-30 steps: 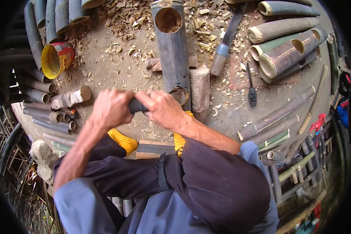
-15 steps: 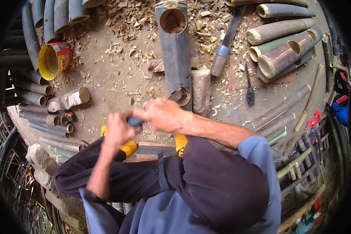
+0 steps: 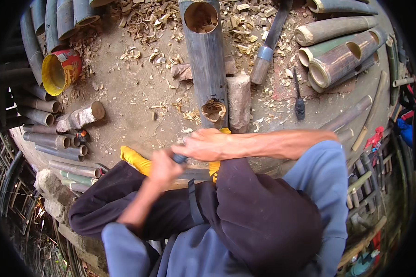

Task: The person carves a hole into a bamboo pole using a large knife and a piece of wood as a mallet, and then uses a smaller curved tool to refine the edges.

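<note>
My left hand is closed around a dark handle in front of my lap, smeared by motion. Close beside it, my right hand curls over the same tool at the handle's other side. The tool's working end is hidden, so its kind does not show. Just beyond my right hand stretches a thick grey bamboo tube, pointing away from me. It has a large round opening at its far part and a smaller rough-edged hole near my hands. Yellow footwear shows by my left hand.
Wood chips litter the ground around the tube. A short log lies against it. To the right are a large blade with a wooden handle, a black-handled screwdriver-like tool and cut bamboo pieces. A red-yellow bucket lies left.
Both hands have come nearer my body with the dark-handled tool, the left moving rightward. The near hole, where a dark blade-like piece showed, is now uncovered.
</note>
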### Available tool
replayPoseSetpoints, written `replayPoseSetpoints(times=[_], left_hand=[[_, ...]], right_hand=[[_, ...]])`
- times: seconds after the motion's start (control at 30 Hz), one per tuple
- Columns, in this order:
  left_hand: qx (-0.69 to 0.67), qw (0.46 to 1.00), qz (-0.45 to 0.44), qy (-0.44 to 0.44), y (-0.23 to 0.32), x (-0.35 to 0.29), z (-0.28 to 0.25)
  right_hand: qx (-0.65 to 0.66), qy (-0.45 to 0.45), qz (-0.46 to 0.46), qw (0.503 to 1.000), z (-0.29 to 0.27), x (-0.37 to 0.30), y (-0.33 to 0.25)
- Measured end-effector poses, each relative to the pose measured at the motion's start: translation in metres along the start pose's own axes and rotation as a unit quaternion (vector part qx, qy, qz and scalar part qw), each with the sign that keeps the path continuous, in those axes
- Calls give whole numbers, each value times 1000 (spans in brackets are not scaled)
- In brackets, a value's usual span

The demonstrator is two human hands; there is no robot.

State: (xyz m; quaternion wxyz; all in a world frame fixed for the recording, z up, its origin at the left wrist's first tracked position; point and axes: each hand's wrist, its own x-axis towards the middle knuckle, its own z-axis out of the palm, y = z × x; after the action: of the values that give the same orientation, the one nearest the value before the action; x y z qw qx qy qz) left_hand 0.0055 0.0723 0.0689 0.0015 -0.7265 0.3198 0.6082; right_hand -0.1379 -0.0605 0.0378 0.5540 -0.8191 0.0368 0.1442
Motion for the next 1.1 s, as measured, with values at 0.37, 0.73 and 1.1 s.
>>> replayPoseSetpoints(times=[0.37, 0.73, 1.1], left_hand=[[-81, 988, 24, 133, -4, -5, 16], [562, 774, 288, -42, 172, 83, -139], [212, 973, 19, -89, 23, 39, -69]], right_hand=[[-105, -125, -29, 986, -14, 22, -6], [126, 515, 106, 841, -38, 20, 2], [41, 35, 68, 996, -8, 23, -2]])
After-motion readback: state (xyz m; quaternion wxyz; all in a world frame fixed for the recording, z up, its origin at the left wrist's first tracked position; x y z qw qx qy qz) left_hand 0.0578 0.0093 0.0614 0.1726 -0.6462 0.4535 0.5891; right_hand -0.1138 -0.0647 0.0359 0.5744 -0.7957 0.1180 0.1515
